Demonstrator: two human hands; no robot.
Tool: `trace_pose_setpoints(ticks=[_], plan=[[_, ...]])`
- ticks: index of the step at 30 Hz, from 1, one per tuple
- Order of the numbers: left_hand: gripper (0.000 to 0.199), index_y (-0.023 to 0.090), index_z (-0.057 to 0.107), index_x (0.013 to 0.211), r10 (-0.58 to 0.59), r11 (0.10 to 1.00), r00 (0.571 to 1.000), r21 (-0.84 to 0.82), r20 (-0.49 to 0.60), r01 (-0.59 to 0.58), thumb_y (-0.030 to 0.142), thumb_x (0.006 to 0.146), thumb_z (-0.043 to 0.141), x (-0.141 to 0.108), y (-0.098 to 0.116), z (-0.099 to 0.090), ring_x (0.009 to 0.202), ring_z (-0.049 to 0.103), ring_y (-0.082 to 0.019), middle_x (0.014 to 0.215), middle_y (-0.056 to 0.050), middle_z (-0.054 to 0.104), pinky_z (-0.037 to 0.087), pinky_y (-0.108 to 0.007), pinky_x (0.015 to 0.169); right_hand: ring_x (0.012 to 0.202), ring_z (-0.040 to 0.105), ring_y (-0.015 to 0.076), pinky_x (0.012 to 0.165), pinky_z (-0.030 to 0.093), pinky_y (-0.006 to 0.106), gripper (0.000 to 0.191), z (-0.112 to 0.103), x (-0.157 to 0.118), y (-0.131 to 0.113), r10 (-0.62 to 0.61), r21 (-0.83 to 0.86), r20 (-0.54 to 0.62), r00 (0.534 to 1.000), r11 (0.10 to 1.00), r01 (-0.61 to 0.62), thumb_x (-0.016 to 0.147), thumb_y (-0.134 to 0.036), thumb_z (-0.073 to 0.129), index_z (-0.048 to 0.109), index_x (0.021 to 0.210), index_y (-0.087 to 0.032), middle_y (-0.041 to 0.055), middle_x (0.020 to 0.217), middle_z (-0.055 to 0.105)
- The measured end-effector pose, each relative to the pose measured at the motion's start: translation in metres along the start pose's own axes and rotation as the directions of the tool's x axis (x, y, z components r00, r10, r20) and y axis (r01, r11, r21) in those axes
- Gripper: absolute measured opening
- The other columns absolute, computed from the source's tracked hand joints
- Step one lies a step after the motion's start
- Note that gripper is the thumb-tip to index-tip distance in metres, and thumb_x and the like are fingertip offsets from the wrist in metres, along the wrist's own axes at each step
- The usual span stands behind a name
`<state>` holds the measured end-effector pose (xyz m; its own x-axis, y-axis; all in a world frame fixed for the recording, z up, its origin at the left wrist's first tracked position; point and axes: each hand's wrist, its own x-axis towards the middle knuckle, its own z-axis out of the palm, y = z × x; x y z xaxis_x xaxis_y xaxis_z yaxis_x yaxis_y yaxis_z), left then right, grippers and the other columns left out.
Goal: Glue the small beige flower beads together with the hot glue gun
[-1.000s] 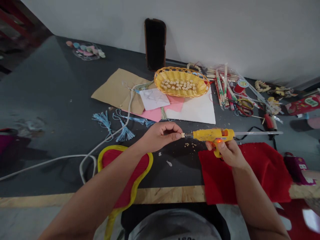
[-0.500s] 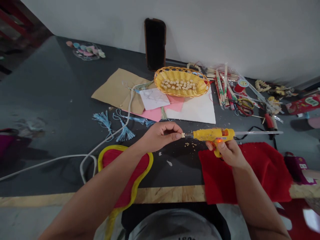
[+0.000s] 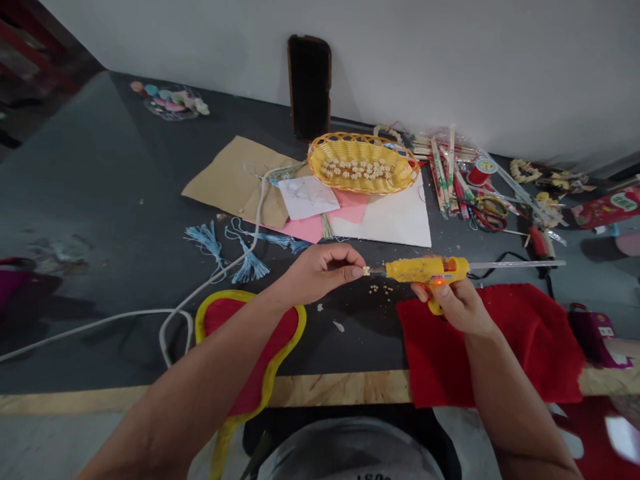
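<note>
Between the thumb and forefinger of my left hand is a small pale flower-shaped piece. My right hand is wrapped round the handle of a yellow hot glue gun, whose small orange light glows. The gun's metal nozzle points left and meets the pale piece, or comes very close to it; I cannot tell which. A clear glue stick sticks out of the gun's back end. Just below the nozzle, several tiny beige bits lie on the dark table.
A wicker basket with several pale flower pieces stands behind my hands, near a leaning phone. Blue tassels and a white cable lie left. Scissors lie right; red cloth and a yellow-edged red fan shape are in front.
Hardly anything differs. Both hands, the glue gun and the pale piece keep nearly the same positions, with only a very slight shift of the whole view.
</note>
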<state>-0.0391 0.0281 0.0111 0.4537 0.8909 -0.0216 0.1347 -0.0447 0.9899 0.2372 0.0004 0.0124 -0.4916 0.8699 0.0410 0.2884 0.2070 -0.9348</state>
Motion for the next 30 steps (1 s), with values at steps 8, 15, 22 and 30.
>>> trace_pose_setpoints(ticks=[8, 15, 22, 30], plan=[[0.024, 0.014, 0.065, 0.077, -0.021, 1.0, 1.0, -0.017, -0.005, 0.021, 0.038, 0.081, 0.065, 0.0, 0.0033, 0.0005, 0.065, 0.053, -0.01, 0.075, -0.002, 0.062, 0.044, -0.02, 0.061, 0.058, 0.041, 0.012, 0.054, 0.034, 0.028, 0.048, -0.0008, 0.0004, 0.0, 0.008, 0.041, -0.004, 1.0, 0.999, -0.008, 0.096, -0.058, 0.035, 0.059, 0.082, -0.02, 0.0025, 0.074, 0.053], [0.025, 0.014, 0.066, 0.078, -0.04, 0.999, 0.999, -0.022, -0.011, 0.04, 0.04, 0.079, 0.066, -0.0005, 0.0029, 0.0006, 0.066, 0.054, -0.011, 0.075, -0.002, 0.063, 0.044, -0.02, 0.062, 0.059, 0.043, 0.013, 0.055, 0.036, 0.028, 0.047, -0.0013, -0.0005, 0.0007, 0.012, 0.036, 0.003, 1.0, 0.999, -0.012, 0.096, -0.058, 0.036, 0.061, 0.085, -0.02, 0.0039, 0.075, 0.057], [0.025, 0.014, 0.066, 0.079, -0.061, 0.998, 0.998, -0.029, -0.021, 0.06, 0.04, 0.078, 0.066, -0.0007, 0.0018, 0.0002, 0.065, 0.053, -0.01, 0.075, -0.002, 0.063, 0.042, -0.02, 0.06, 0.061, 0.045, 0.0127, 0.054, 0.036, 0.027, 0.044, -0.0018, -0.0013, 0.002, -0.004, 0.056, 0.003, 1.0, 0.998, 0.004, 0.097, -0.055, 0.037, 0.061, 0.085, -0.02, 0.0037, 0.077, 0.058], [0.025, 0.014, 0.067, 0.081, -0.076, 0.997, 0.996, -0.022, -0.034, 0.076, 0.039, 0.078, 0.066, -0.0011, 0.0005, 0.0004, 0.063, 0.051, -0.01, 0.073, -0.002, 0.061, 0.04, -0.02, 0.058, 0.061, 0.049, 0.0128, 0.052, 0.039, 0.025, 0.043, -0.0002, -0.0006, -0.0016, 0.028, 0.09, -0.005, 1.0, 0.996, -0.027, 0.094, -0.058, 0.041, 0.061, 0.091, -0.02, 0.0037, 0.076, 0.061]])
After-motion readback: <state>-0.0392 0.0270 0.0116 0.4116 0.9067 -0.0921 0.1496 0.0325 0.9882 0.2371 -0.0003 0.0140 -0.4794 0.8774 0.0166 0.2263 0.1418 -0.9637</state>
